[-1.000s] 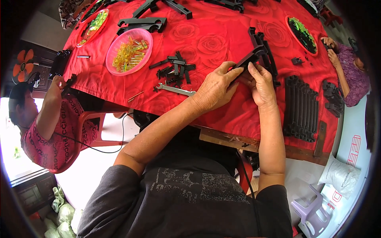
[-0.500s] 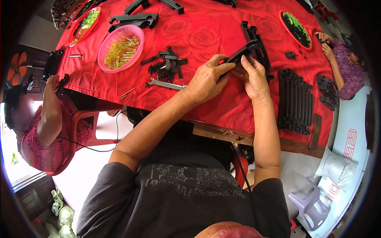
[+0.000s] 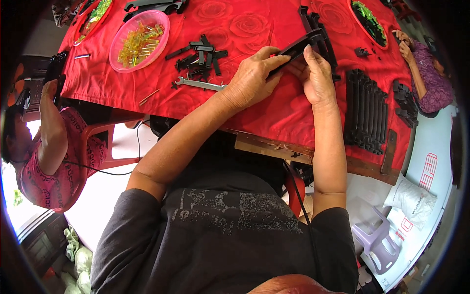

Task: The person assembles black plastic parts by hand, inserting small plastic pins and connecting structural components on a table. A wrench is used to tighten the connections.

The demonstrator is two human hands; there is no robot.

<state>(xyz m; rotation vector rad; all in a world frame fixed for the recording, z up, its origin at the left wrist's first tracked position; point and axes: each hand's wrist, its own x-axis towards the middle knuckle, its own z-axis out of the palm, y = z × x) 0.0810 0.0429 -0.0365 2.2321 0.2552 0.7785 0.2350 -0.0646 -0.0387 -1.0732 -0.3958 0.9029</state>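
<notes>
A long black plastic piece (image 3: 297, 47) is held slantwise over the red-covered table, between both my hands. My left hand (image 3: 255, 77) is closed around its near end, index finger stretched along the top. My right hand (image 3: 319, 81) has its thumb against the piece's side, with its other fingers curled beneath and partly hidden. Just beyond lie more long black pieces (image 3: 327, 43). Left of my left hand are an open-end wrench (image 3: 200, 84) and a pile of short black parts (image 3: 204, 55).
A pink basket (image 3: 114, 58) holds yellow-clear parts. Black strips (image 3: 364, 112) lie in a row at right, near a black cluster (image 3: 405, 104). Trays of green parts stand at the far corners. Co-workers sit left (image 3: 54, 166) and right (image 3: 433, 78). A thin stick (image 3: 149, 97) lies near the table edge.
The view has shifted, so the table things sit higher in the picture. Both hands keep the black piece between them, with only a slight change in its tilt.
</notes>
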